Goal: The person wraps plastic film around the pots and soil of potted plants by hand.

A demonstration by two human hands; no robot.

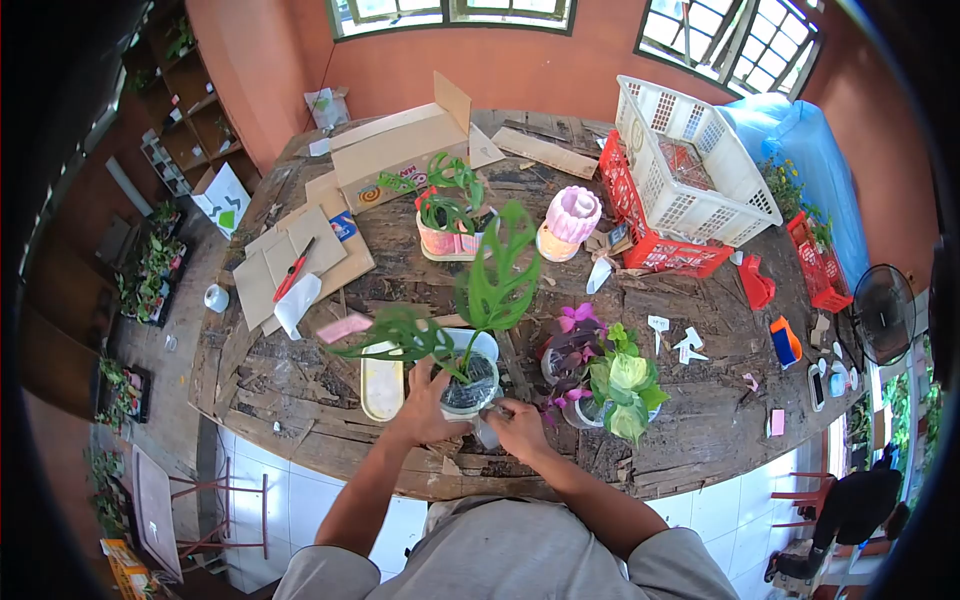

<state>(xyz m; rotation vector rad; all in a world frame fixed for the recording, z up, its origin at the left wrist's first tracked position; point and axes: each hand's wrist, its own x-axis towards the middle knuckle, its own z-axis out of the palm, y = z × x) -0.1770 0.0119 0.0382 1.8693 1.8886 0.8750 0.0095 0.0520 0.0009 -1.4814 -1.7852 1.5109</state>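
A pot [478,392] holding a plant with large split green leaves [500,275] stands near the table's front edge. My left hand [428,405] curls around the pot's left side and front. At its lower right, my right hand [518,430] is closed on a greyish translucent piece [486,432], whose kind I cannot make out. Beside the pot on the left lies a shallow cream tray [382,392]. To the right stand a pot of purple-leaved plant [577,352] and one with pale green leaves [628,378].
Behind are a potted plant [450,205], pink pots [572,218] and an open cardboard box [400,155]. Red-handled scissors [294,268] lie on cardboard at left. A white crate [700,165] sits on a red crate [675,258] at the back right. White plant labels [690,345] lie nearer.
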